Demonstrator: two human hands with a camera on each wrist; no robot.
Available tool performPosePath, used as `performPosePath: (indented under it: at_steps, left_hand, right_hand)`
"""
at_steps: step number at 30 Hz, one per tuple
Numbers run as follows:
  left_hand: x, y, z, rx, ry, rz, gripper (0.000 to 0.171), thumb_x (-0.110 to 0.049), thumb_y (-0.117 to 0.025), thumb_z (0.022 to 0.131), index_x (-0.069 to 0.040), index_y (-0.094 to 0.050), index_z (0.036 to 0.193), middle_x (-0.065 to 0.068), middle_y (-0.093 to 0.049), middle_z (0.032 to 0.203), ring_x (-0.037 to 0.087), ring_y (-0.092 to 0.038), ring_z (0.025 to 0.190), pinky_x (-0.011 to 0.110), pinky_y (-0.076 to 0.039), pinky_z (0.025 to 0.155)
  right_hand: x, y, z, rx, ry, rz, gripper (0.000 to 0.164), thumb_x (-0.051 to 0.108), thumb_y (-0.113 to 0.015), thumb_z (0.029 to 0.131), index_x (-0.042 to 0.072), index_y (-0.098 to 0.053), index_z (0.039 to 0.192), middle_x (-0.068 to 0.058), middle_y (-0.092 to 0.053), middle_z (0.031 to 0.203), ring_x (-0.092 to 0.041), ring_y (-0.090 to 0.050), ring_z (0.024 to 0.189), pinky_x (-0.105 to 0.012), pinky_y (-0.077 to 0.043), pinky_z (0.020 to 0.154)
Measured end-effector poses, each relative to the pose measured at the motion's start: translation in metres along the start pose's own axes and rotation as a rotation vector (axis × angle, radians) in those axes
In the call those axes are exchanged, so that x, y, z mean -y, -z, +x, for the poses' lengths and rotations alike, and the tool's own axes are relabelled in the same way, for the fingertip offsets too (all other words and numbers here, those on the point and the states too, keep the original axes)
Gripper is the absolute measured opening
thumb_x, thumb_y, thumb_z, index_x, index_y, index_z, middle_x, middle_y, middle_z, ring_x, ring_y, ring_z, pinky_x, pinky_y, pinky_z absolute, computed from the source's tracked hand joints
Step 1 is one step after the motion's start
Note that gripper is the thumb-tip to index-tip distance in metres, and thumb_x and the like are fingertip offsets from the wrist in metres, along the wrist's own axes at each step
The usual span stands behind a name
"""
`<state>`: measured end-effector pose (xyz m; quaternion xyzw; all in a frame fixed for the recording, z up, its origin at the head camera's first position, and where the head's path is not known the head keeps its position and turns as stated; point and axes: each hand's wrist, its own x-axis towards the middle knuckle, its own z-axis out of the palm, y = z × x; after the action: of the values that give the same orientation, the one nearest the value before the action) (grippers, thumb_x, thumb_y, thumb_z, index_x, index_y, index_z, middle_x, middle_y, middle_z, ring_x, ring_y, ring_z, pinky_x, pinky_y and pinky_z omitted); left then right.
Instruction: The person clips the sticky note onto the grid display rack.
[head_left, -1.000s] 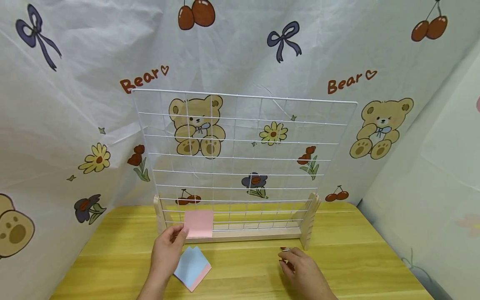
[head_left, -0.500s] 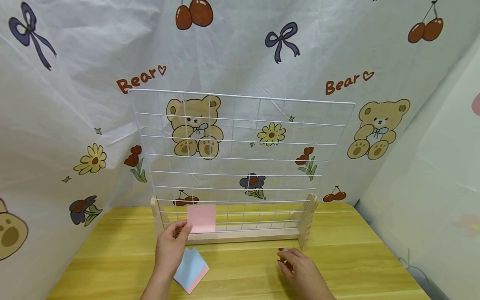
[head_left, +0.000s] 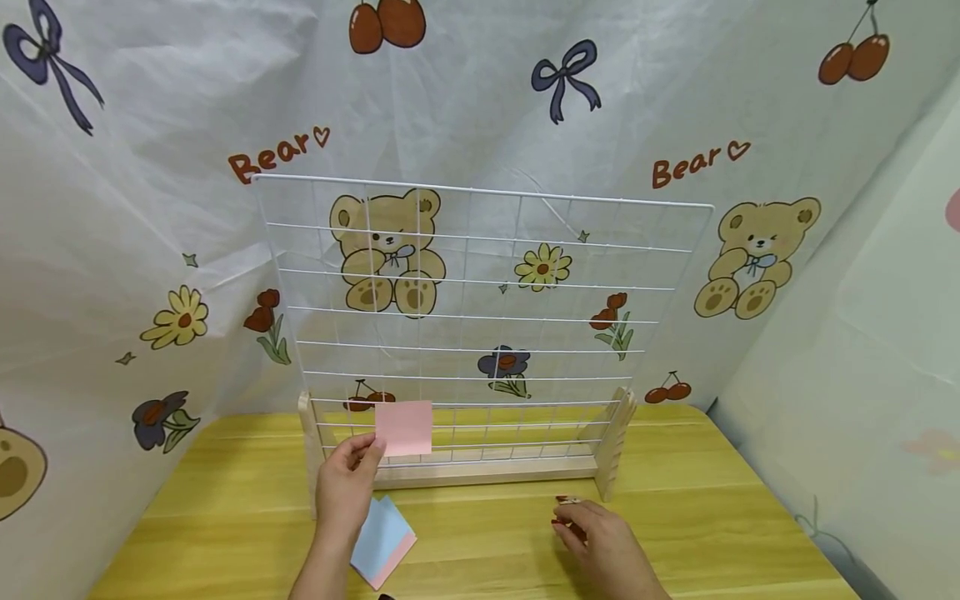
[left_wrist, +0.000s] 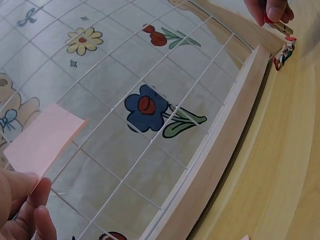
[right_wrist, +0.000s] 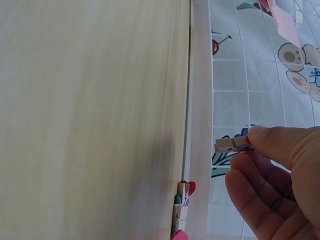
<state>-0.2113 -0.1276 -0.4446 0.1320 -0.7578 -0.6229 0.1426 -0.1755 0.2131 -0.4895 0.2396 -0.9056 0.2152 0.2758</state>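
A square pink sticky note point(head_left: 405, 429) is pinched at its lower left corner by my left hand point(head_left: 347, 483). In the head view the note overlaps the lower left part of a white wire grid panel point(head_left: 480, 317) on a wooden stand. My right hand point(head_left: 606, 546) is low at the right, in front of the stand. Between its thumb and forefinger it pinches a small wooden clothespin point(right_wrist: 232, 145). Several more clothespins point(right_wrist: 181, 210) with red hearts lie on the table along the stand's base, largely hidden by the right hand in the head view.
Blue and pink sticky notes point(head_left: 384, 542) lie in a stack beside my left forearm. The stand's wooden base point(head_left: 495, 472) runs across the yellow wood-grain table point(head_left: 697, 517). Behind hangs a white cloth point(head_left: 480, 125) printed with bears. A small dark object point(head_left: 386, 597) shows at the bottom edge.
My left hand has raised the pink note and moved it slightly right against the grid. The right hand has stayed nearly in place. A dark object has come into view at the bottom edge.
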Motion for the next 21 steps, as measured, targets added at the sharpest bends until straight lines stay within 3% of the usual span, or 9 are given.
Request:
performPosePath:
  at_steps: [10,14,21]
  left_hand:
    - [0.0035,0.0013,0.0036,-0.007,0.006,0.01,0.034,-0.034,-0.067,0.1,-0.007,-0.07,0.121,0.009,-0.074,0.111,0.008,-0.06,0.093,0.021,-0.048,0.077]
    - [0.0038,-0.0003,0.0034,-0.009,-0.002,-0.007,0.032,-0.031,-0.068,0.099,-0.006,-0.07,0.119,0.008,-0.074,0.108,0.004,-0.06,0.088,0.02,-0.048,0.075]
    - [0.0034,-0.0008,0.002,-0.014,-0.001,-0.002,0.031,-0.03,-0.068,0.099,-0.006,-0.071,0.119,0.008,-0.075,0.108,0.004,-0.059,0.087,0.021,-0.047,0.074]
  right_hand:
    - [0.0041,0.0019,0.0024,0.053,-0.109,0.053,0.019,0.005,-0.083,0.082,0.016,-0.074,0.095,0.005,-0.075,0.094,0.006,-0.062,0.076,-0.015,-0.054,0.063]
    - [0.0055,0.0034,0.0024,0.046,-0.115,0.042,0.02,0.006,-0.083,0.081,0.019,-0.074,0.093,0.005,-0.076,0.095,0.005,-0.063,0.077,-0.016,-0.054,0.063]
    - [0.0079,0.0055,0.0044,0.009,-0.083,0.01,0.023,0.005,-0.085,0.079,0.013,-0.076,0.099,0.011,-0.072,0.088,0.005,-0.063,0.077,-0.017,-0.054,0.064]
